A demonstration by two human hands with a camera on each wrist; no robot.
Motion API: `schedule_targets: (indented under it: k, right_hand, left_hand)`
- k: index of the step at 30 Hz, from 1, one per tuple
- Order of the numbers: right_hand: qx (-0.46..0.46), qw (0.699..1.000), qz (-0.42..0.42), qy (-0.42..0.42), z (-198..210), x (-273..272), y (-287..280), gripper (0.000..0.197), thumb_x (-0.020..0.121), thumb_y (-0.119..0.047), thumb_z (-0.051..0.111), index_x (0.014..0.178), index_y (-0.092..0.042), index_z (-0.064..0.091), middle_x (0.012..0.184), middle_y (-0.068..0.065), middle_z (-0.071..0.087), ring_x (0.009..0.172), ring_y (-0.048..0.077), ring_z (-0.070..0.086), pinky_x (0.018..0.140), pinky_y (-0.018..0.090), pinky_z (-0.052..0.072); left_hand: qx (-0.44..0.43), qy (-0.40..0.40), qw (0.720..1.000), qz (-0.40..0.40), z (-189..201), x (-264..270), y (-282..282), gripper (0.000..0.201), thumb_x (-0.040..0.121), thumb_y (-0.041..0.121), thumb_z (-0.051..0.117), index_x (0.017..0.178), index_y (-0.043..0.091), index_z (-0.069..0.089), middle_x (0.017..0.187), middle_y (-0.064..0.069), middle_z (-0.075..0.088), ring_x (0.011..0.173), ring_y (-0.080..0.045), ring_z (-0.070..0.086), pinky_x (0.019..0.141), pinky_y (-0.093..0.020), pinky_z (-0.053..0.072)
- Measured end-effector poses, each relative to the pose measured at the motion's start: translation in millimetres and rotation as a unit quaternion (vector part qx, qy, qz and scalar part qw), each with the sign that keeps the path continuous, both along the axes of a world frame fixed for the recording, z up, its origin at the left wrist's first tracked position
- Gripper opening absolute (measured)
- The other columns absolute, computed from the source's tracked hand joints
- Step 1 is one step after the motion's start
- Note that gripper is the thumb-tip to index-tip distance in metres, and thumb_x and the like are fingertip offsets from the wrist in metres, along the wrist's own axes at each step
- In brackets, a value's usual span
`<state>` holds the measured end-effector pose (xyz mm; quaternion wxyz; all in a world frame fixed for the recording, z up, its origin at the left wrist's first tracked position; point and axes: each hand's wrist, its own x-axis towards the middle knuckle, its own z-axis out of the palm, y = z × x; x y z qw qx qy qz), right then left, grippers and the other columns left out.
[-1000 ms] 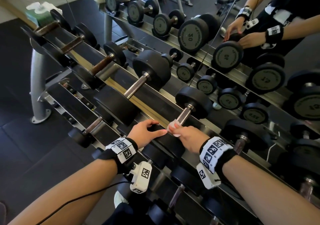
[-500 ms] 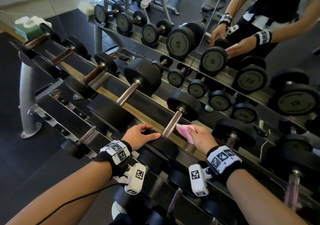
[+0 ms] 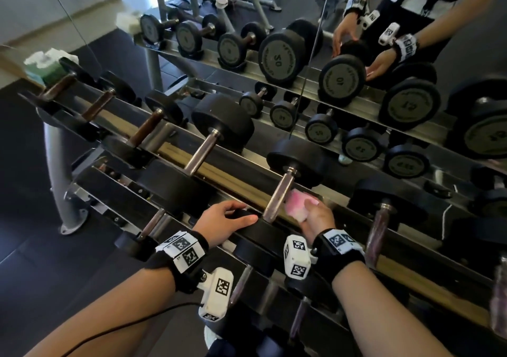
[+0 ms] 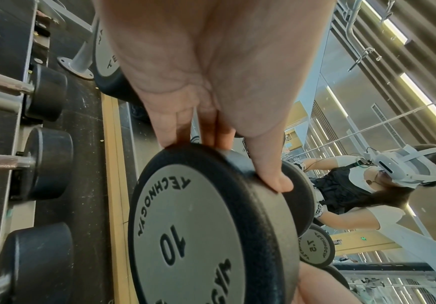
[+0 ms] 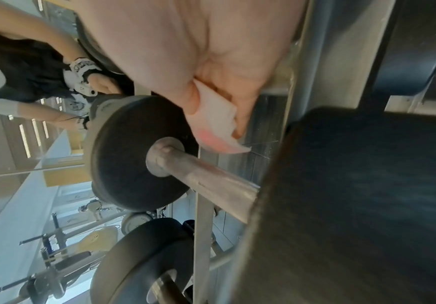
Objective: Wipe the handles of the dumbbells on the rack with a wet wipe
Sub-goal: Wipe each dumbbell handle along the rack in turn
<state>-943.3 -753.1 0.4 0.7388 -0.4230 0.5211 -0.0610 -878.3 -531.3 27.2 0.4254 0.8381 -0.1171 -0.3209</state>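
A black dumbbell marked 10 (image 4: pixel 199 236) lies across the top tier of the rack (image 3: pixel 219 172). Its steel handle (image 3: pixel 278 194) is bare. My left hand (image 3: pixel 230 218) grips the near head of this dumbbell, fingers curled over its rim (image 4: pixel 237 156). My right hand (image 3: pixel 314 215) holds a folded white and pink wet wipe (image 3: pixel 299 203) just right of the handle, not touching it. In the right wrist view the wipe (image 5: pixel 217 125) hangs from my fingers above the handle (image 5: pixel 206 181), close to the far head (image 5: pixel 133 154).
More dumbbells line the top tier to the left (image 3: pixel 203 150) and right (image 3: pixel 380 227), with smaller ones on the lower tier (image 3: pixel 153 225). A green wipe pack (image 3: pixel 46 65) sits at the rack's far left end. A mirror (image 3: pixel 356 82) behind repeats the rack and a person.
My right hand has lifted the wipe off the near end of the handle and moved it to the handle's right side. The left hand has stayed on the dumbbell head.
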Motion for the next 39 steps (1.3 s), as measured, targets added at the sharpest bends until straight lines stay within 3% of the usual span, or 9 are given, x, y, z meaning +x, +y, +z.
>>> schedule_targets:
  k: [5, 11, 15, 20, 26, 30, 35, 37, 39]
  right_hand:
    - [0.030, 0.995, -0.008, -0.094, -2.5, 16.0, 6.6, 0.030, 0.103, -0.004, 0.042, 0.127, 0.004, 0.057, 0.110, 0.021, 0.068, 0.092, 0.026, 0.069, 0.094, 0.043, 0.051]
    - [0.130, 0.982, 0.002, -0.140, -3.3, 18.9, 7.9, 0.031, 0.105, -0.019, 0.040, 0.121, -0.003, 0.061, 0.118, 0.019, 0.067, 0.106, 0.029, 0.066, 0.090, 0.043, 0.053]
    - [0.066, 0.987, 0.049, -0.137, -1.8, 5.0, 16.6, 0.036, 0.105, -0.016, 0.040, 0.138, -0.014, 0.054, 0.130, 0.012, 0.062, 0.119, 0.027, 0.060, 0.102, 0.043, 0.048]
    - [0.004, 0.987, 0.087, -0.132, -2.3, -12.1, 19.8, 0.047, 0.102, -0.001, 0.038, 0.137, -0.026, 0.056, 0.127, 0.001, 0.061, 0.111, 0.015, 0.062, 0.094, 0.034, 0.051]
    - [0.042, 0.986, 0.021, -0.162, -9.1, 13.6, 11.5, 0.054, 0.097, 0.011, 0.034, 0.143, -0.013, 0.047, 0.132, 0.008, 0.059, 0.105, 0.017, 0.062, 0.104, 0.041, 0.046]
    - [0.009, 0.988, 0.044, -0.147, -8.1, 6.9, 17.0, 0.053, 0.092, 0.012, 0.042, 0.124, -0.024, 0.064, 0.122, 0.000, 0.068, 0.108, 0.014, 0.065, 0.107, 0.039, 0.045]
    - [0.006, 0.985, 0.084, -0.148, -6.1, -28.0, 25.8, 0.058, 0.092, 0.010, 0.040, 0.127, -0.029, 0.065, 0.128, 0.004, 0.066, 0.116, 0.020, 0.063, 0.102, 0.038, 0.049]
    - [0.008, 0.987, 0.056, -0.152, -4.6, -29.7, 22.0, 0.059, 0.092, 0.011, 0.039, 0.128, -0.028, 0.064, 0.128, 0.007, 0.065, 0.115, 0.021, 0.064, 0.097, 0.036, 0.051]
    - [0.021, 0.987, 0.003, -0.158, -3.9, -19.1, 15.7, 0.062, 0.091, 0.016, 0.034, 0.138, -0.018, 0.055, 0.134, 0.011, 0.060, 0.113, 0.023, 0.063, 0.103, 0.037, 0.047]
  left_hand:
    - [0.006, -0.005, 1.000, 0.001, -1.0, 1.7, 0.2, 0.057, 0.066, 0.070, 0.070, 0.117, 0.047, 0.060, 0.110, 0.021, 0.063, 0.101, 0.006, 0.057, 0.071, -0.009, 0.039]
    - [0.010, -0.001, 1.000, -0.006, 0.1, 1.3, 0.5, 0.054, 0.072, 0.066, 0.070, 0.120, 0.046, 0.058, 0.117, 0.018, 0.061, 0.101, 0.001, 0.059, 0.065, -0.007, 0.042]
    - [0.006, 0.000, 1.000, -0.007, 0.9, 0.9, 0.1, 0.050, 0.072, 0.064, 0.070, 0.118, 0.047, 0.058, 0.116, 0.017, 0.062, 0.100, 0.001, 0.060, 0.070, -0.010, 0.042]
    - [0.001, 0.007, 1.000, -0.010, 0.0, 2.2, 0.5, 0.056, 0.069, 0.065, 0.071, 0.120, 0.045, 0.059, 0.117, 0.016, 0.062, 0.104, -0.002, 0.060, 0.077, -0.015, 0.045]
    - [0.005, 0.007, 1.000, -0.013, 0.0, 2.4, 0.6, 0.052, 0.071, 0.064, 0.071, 0.119, 0.046, 0.059, 0.116, 0.017, 0.062, 0.106, -0.003, 0.060, 0.080, -0.016, 0.045]
    - [0.003, 0.011, 1.000, -0.011, -0.3, 1.9, 0.8, 0.050, 0.073, 0.061, 0.071, 0.118, 0.045, 0.059, 0.116, 0.015, 0.063, 0.102, -0.002, 0.061, 0.078, -0.015, 0.046]
    - [0.007, 0.009, 1.000, -0.013, -2.8, 1.7, 0.9, 0.046, 0.075, 0.060, 0.071, 0.117, 0.047, 0.058, 0.117, 0.015, 0.062, 0.105, -0.003, 0.059, 0.083, -0.018, 0.045]
    - [0.004, 0.013, 1.000, -0.012, -3.5, 1.6, 1.1, 0.048, 0.073, 0.062, 0.072, 0.116, 0.047, 0.059, 0.116, 0.015, 0.063, 0.104, -0.003, 0.061, 0.084, -0.020, 0.048]
    - [0.000, 0.015, 1.000, -0.009, -3.8, 1.5, 1.5, 0.054, 0.067, 0.067, 0.071, 0.116, 0.046, 0.060, 0.115, 0.015, 0.064, 0.103, -0.003, 0.062, 0.085, -0.020, 0.049]
